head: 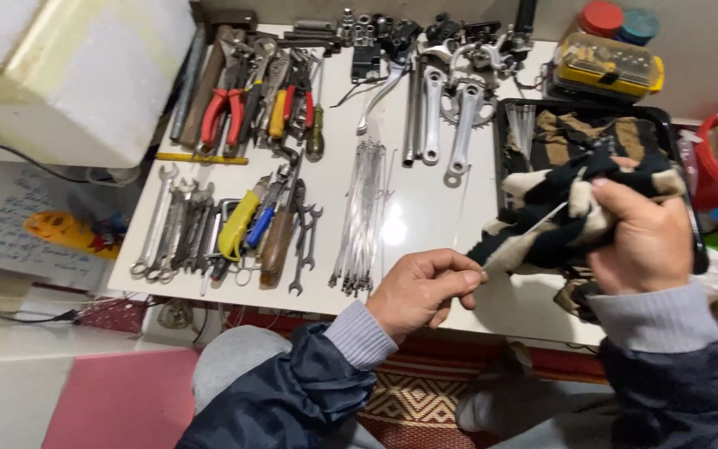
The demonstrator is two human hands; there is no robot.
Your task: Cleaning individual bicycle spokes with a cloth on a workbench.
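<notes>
Over the near edge of the white tabletop (409,216), the left hand (421,291) pinches one end of a thin silver metal spoke (518,239) while the right hand (646,237) grips a striped black-and-cream cloth rag (558,208) wrapped around that spoke, beside the loose bundle of silver spokes (365,218)

Sleeves: dark navy padded jacket sleeves (292,399), shiny and creased
Cuffs: grey ribbed knit cuffs (359,333) showing past both jacket sleeves
Trousers: light grey trousers (230,366) over the knees
Hands: left hand (421,291), right hand (641,237), bare
</notes>
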